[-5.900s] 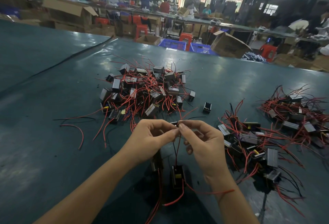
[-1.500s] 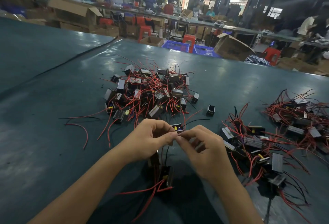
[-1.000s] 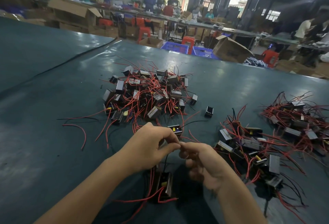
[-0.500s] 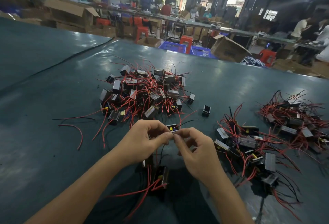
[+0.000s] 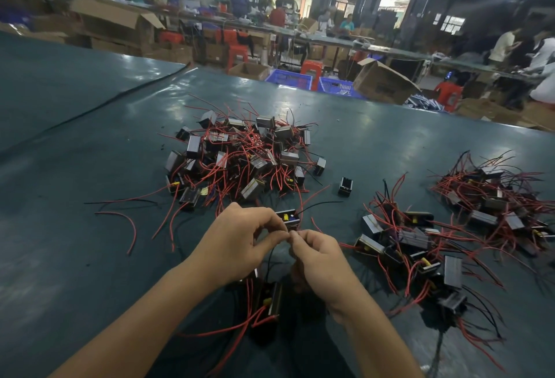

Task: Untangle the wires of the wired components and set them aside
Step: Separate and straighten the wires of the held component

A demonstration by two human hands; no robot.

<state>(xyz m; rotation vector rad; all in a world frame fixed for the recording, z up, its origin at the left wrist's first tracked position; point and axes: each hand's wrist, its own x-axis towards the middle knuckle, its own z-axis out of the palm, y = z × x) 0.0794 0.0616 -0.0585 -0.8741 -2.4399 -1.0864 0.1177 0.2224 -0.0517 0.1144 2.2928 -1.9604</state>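
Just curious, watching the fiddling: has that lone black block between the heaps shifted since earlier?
No. The lone block still lies just right of the big heap, with the same gap.

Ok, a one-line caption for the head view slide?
Left hand and right hand pinch the wires of a component below them, over the green table; tangled pile behind, smaller piles to the right.

On the table [image 5: 90,167], a tangled pile [image 5: 240,155] is lying at the centre, with loose wires [image 5: 120,221] trailing to its left and a lone component [image 5: 344,186] sitting just to its right. Further right, a nearer pile [image 5: 411,245] and a farther pile [image 5: 495,197] are lying apart. In front of the tangled pile, the left hand [image 5: 240,245] and right hand [image 5: 318,257] are meeting fingertip to fingertip, pinching a wire [image 5: 269,260], with another component [image 5: 271,299] lying below them.
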